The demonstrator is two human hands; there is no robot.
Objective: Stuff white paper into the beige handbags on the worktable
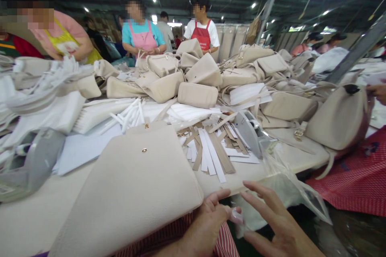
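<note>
Hands apart; left hand (208,227) rests open against the near corner of a cream handbag (120,184) lying flat on the tabletop (33,225); right hand (274,225) spreads just beside a clear plastic bag (286,184); cut white and tan strips (208,152) lie at 12 o'clock.

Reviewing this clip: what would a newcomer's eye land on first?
A large cream handbag fills the left foreground, with the left hand at its edge and the right hand spread beside it. Behind, a heap of cream handbags covers the table's middle, white and tan strips scattered before it. Beyond stand a co-worker in a pink apron and another in a red apron.
</note>
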